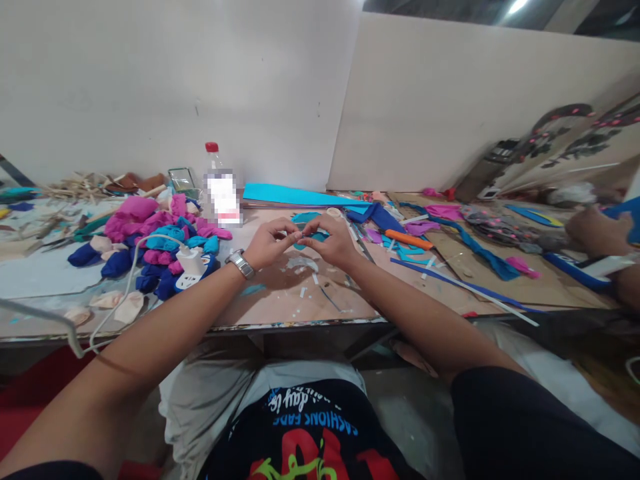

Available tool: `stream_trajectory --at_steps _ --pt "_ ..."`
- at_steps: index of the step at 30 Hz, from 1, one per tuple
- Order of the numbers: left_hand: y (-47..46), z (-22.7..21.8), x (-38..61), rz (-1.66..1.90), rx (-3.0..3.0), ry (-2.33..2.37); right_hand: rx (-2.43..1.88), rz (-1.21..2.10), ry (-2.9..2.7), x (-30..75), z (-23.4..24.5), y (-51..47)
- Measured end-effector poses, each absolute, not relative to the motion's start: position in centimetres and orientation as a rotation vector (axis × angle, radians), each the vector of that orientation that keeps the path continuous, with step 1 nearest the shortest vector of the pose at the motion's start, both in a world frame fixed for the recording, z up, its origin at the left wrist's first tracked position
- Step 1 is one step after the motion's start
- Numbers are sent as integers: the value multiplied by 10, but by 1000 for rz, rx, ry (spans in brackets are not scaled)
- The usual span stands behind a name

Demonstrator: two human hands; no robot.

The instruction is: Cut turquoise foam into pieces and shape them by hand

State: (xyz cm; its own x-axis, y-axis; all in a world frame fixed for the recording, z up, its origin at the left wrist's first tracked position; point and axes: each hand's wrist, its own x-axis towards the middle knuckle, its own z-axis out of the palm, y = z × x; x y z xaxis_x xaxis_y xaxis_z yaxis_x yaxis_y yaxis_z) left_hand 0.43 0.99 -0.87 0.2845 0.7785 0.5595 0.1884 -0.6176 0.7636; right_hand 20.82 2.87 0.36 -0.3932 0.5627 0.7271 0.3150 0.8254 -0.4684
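My left hand and my right hand meet fingertip to fingertip over the middle of the worktable. Both are closed in a pinch on a small teal piece of foam or fabric held between them. A metal watch sits on my left wrist. Small white scraps lie on the table just below the hands.
A heap of pink, blue and teal cloth pieces and a white power strip lie at the left. A bottle with a red cap stands behind. Cyan sheets, an orange knife and blue strips lie right. Another person's arm is far right.
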Motion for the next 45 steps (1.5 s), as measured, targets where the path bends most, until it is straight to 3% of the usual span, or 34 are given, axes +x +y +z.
stream_trajectory --at_steps 33,45 --pt "15 -16 3 1131 1530 865 -613 223 -1985 208 7 27" --pt "16 -12 3 1110 1693 824 -643 300 -1943 208 1 30"
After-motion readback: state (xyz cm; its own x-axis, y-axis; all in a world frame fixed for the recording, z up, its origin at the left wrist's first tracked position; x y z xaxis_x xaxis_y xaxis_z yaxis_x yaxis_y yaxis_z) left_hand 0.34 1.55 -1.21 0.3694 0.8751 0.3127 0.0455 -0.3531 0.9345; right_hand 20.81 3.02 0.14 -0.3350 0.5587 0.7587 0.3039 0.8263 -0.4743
